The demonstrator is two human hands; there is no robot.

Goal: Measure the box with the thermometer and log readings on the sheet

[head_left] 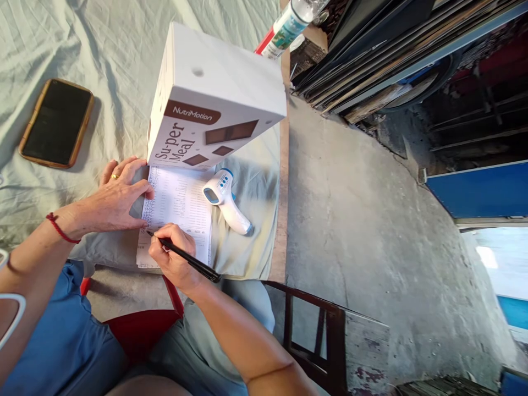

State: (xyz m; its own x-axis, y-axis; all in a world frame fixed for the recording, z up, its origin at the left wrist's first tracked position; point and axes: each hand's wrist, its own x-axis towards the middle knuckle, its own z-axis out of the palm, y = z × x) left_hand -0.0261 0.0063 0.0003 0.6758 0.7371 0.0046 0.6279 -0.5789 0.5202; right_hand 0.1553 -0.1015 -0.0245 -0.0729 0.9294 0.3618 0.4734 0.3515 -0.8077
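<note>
The right hand (175, 258), nearest the camera, grips a black pen (185, 257), its tip on the sheet (179, 201). The left hand (113, 198) lies flat, fingers spread, on the sheet's left edge. A box (214, 93) stands just beyond the sheet; a thermometer (226, 199) lies right of it.

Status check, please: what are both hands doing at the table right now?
Right hand grips black pen, tip on printed sheet. Left hand flat, pinning sheet's edge. Box overlaps sheet's top; thermometer alongside.
</note>
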